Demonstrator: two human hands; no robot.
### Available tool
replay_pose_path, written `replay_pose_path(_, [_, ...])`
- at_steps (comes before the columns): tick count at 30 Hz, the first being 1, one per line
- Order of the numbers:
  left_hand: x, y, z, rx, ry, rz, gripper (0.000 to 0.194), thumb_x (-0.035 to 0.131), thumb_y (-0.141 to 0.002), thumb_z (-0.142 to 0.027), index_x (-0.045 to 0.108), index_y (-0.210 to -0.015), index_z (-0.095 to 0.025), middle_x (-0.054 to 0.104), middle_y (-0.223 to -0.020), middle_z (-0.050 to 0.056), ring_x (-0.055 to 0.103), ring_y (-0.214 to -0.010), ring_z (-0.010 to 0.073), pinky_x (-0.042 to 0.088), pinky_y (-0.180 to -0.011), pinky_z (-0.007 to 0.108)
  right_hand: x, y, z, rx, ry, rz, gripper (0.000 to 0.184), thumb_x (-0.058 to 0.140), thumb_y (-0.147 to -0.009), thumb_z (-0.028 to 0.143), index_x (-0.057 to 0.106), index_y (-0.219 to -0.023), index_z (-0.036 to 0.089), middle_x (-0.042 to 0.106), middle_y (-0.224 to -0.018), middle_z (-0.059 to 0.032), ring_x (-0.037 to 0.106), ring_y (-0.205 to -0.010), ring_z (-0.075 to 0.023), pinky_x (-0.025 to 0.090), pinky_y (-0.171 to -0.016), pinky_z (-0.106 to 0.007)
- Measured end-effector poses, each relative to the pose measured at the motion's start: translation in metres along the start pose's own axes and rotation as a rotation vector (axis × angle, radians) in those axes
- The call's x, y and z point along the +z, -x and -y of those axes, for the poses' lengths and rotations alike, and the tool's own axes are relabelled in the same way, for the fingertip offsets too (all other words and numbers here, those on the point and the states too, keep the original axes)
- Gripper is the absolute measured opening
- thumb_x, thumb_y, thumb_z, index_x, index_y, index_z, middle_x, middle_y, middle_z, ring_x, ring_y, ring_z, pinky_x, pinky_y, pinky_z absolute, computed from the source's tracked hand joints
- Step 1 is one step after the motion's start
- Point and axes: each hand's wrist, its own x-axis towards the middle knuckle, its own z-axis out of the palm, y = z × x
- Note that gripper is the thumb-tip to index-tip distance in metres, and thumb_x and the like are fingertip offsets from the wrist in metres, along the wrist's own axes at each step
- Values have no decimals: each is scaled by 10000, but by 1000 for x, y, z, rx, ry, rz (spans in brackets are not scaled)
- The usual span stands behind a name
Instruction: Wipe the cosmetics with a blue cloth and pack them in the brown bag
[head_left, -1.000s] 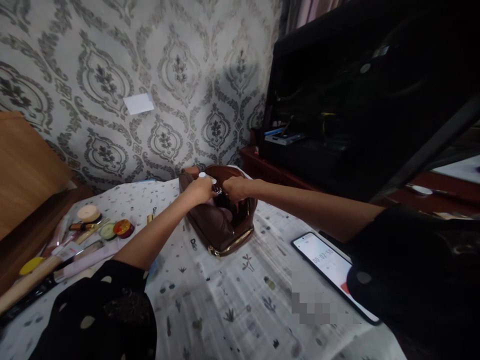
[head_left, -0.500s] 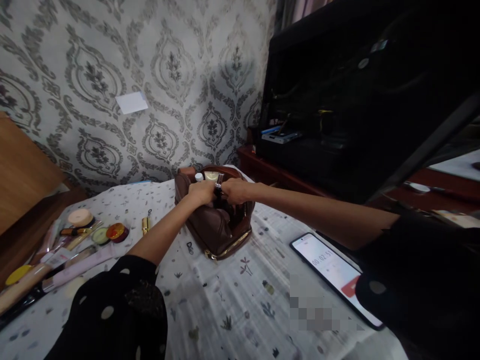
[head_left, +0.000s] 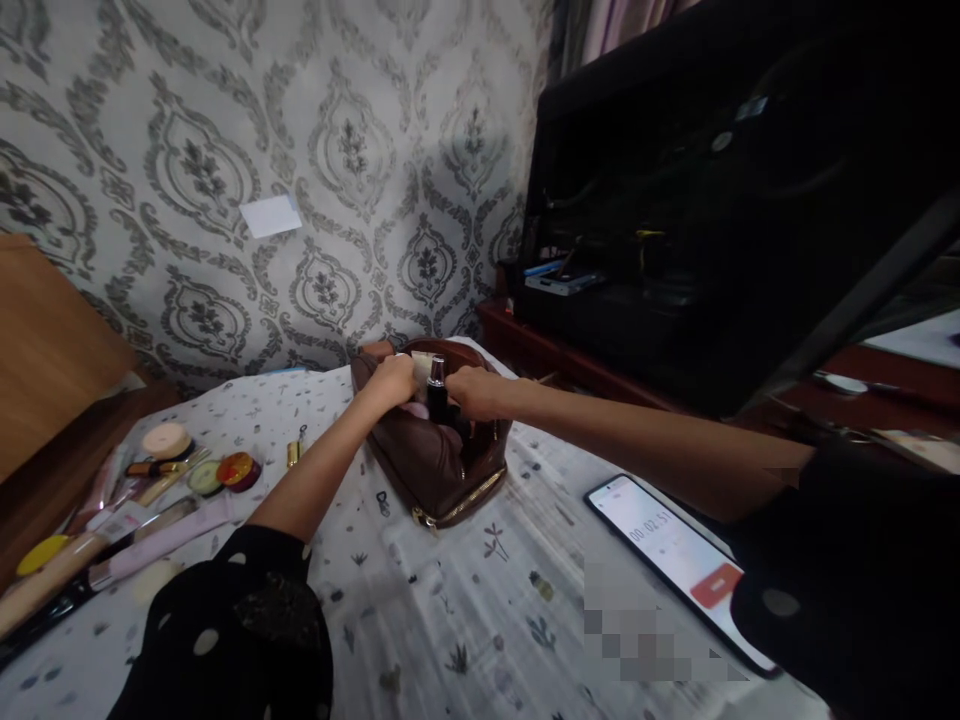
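A brown leather toiletry bag (head_left: 420, 470) stands unzipped on the patterned cloth. My left hand (head_left: 394, 382) is at its left rim, fingers curled over a white-capped item that is mostly covered; what they grip is hidden. Inside the opening a dark bottle with a silvery cap (head_left: 437, 388) stands upright. Right against it is my right hand (head_left: 480, 393), closed, its fingertips at the bottle's side and partly hidden. A pale tube (head_left: 422, 366) shows between my left hand and the bottle.
To the left lie several cosmetics: a round beige-topped jar (head_left: 166, 440), a red-amber jar (head_left: 238, 470), a pink tube (head_left: 165, 540) and a gold-coloured tube (head_left: 293, 454). A phone running a timer (head_left: 667, 560) lies at the right. Behind it stands a large black screen (head_left: 675, 220).
My left hand has moved slightly left, away from the dark bottle and over the white cap. More of the bottle shows now. My right hand stays beside it.
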Motion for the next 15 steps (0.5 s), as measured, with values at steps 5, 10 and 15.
replay_pose_path(5, [0,-2,0,38,-38,-27,213,569,-852,-148,746,-966,-119,753,-972,137,707,-989,233,524,-873,261,2,0,0,-14,-4,-33,342,584,-844,91,670,-1172,53,681,-1169,-213,650,-1128,-312,525,-892,-322])
replay_pose_path(10, [4,-2,2,98,-53,11,145,664,-801,-210,737,-914,-156,754,-966,101,709,-939,228,532,-798,247,-3,6,5,19,-17,-54,341,552,-862,84,662,-1183,52,678,-1168,-221,658,-1119,-310,536,-871,-319])
replay_pose_path(15, [8,1,0,100,-73,-3,280,667,-833,-363,697,-1044,-181,726,-1092,118,687,-1026,270,538,-839,314,-7,10,7,22,-26,-75,364,525,-876,71,642,-1221,68,674,-1178,-219,656,-1129,-288,532,-868,-294])
